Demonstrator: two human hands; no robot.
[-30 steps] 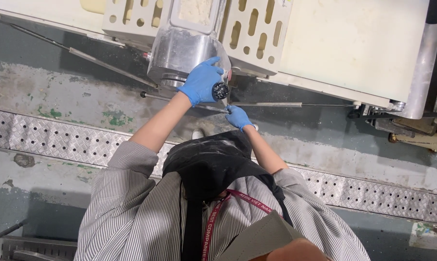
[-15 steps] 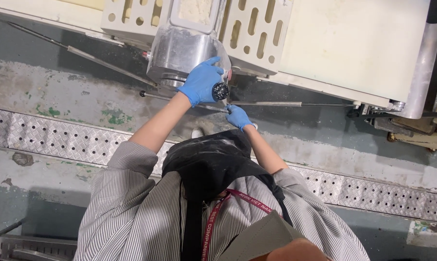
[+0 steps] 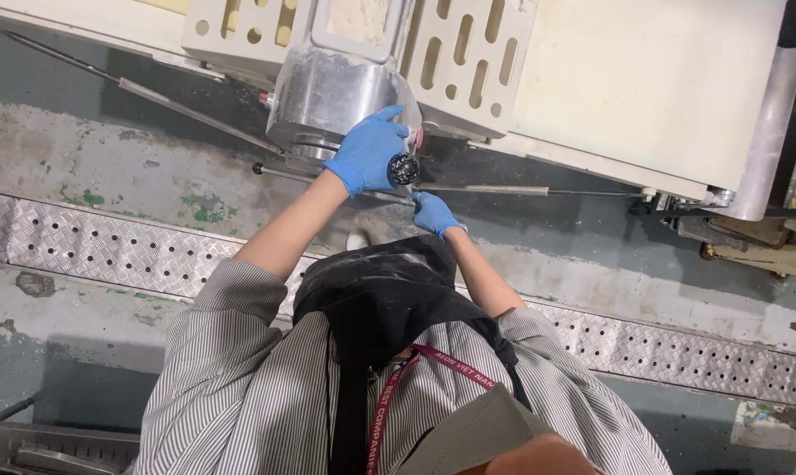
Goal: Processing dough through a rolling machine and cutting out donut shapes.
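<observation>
Fingers [image 3: 382,123] of the left hand [image 3: 365,151], in a blue glove, curl over the curved steel housing [image 3: 327,97] of a dough machine, with the thumb side closed around a black knurled knob [image 3: 404,169] that sits at the heel of the fingers. Fingers [image 3: 426,204] of the right hand [image 3: 436,214], also gloved in blue, lie just below and to the right of the knob, bunched together around the near end of a thin metal rod [image 3: 481,189]; how tightly they pinch it cannot be told. From those fingers the rod runs rightward, level with the machine's front edge. Above the left fingers stand two cream slotted guard panels [image 3: 468,62] with a flour-filled opening [image 3: 360,18] between them. Right of both hands stretches the cream conveyor belt [image 3: 662,79], ending in a steel roller [image 3: 763,132]. A second long rod [image 3: 151,92] slants away to the left of the fingers. Below the hands lies the grey concrete floor [image 3: 107,158], crossed by a perforated metal drain cover [image 3: 90,251]. Nearest the camera are a striped shirt [image 3: 239,396], a black apron [image 3: 380,299] and a red lanyard [image 3: 389,405].
</observation>
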